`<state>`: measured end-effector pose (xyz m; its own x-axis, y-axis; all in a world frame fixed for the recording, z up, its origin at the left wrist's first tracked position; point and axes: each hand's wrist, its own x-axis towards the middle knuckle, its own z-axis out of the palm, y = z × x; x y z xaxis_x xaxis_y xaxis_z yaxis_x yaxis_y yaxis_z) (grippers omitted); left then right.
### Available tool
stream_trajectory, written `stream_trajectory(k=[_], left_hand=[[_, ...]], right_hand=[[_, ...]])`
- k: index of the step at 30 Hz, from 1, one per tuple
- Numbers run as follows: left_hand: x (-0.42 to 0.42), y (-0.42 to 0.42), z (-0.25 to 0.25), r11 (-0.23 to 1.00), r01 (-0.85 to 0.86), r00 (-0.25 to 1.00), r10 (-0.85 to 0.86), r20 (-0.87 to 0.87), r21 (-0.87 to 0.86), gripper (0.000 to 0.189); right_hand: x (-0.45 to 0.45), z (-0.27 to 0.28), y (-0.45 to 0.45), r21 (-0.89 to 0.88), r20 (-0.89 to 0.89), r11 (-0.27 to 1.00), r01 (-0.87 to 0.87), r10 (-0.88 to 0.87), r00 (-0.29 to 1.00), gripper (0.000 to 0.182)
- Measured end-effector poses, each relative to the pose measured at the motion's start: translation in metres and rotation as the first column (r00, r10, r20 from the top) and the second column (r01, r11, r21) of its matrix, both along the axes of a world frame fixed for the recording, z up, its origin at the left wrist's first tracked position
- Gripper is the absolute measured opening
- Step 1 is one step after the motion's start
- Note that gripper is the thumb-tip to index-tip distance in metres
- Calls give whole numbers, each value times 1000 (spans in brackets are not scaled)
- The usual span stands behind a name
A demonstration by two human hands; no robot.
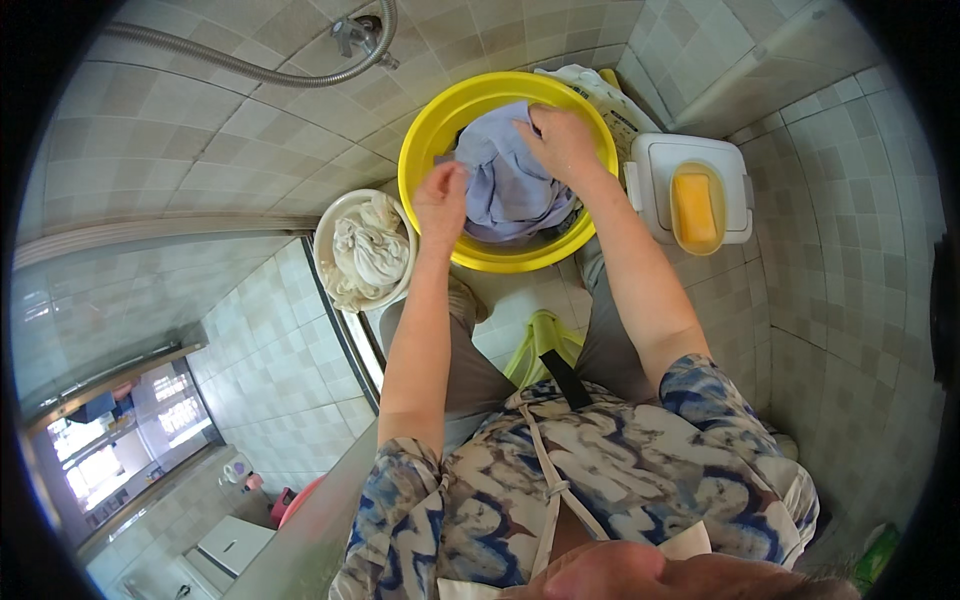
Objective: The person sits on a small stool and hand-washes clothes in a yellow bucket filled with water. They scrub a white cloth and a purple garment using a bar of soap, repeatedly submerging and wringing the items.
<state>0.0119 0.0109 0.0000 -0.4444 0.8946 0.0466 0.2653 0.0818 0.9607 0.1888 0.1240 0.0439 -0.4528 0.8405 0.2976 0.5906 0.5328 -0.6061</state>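
A round yellow plastic basin stands before me on the tiled floor, holding a light purple-blue cloth over darker fabric. My right hand grips the upper edge of the purple cloth between thumb and fingers. At the cloth's left side is my left hand, its fingers curled close together; whether it pinches any fabric cannot be told. To the left, beside the yellow basin, a smaller white basin contains twisted whitish cloth. A yellow bar of soap lies in an oval dish at the right.
The soap dish rests on a white lidded box. Behind the yellow basin is a printed plastic bag. A metal shower hose hangs from a wall valve. A door track runs along the floor at left.
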Motion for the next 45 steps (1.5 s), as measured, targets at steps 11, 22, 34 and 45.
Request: stream_trajectory(k=[11, 22, 34, 45], left_hand=[[19, 6, 17, 867, 425, 836, -266, 481, -260, 17], [-29, 20, 118, 942, 334, 812, -281, 511, -13, 19], [-34, 48, 148, 972, 213, 864, -235, 446, 100, 21], [-2, -10, 118, 947, 319, 860, -273, 431, -36, 23]], right_hand=[[-15, 50, -109, 312, -222, 899, -308, 384, 896, 25], [-6, 86, -110, 329, -308, 937, -112, 219, 926, 42], [11, 78, -81, 36, 120, 999, -38, 34, 992, 18], [0, 63, -100, -74, -480, 705, -705, 595, 645, 24]])
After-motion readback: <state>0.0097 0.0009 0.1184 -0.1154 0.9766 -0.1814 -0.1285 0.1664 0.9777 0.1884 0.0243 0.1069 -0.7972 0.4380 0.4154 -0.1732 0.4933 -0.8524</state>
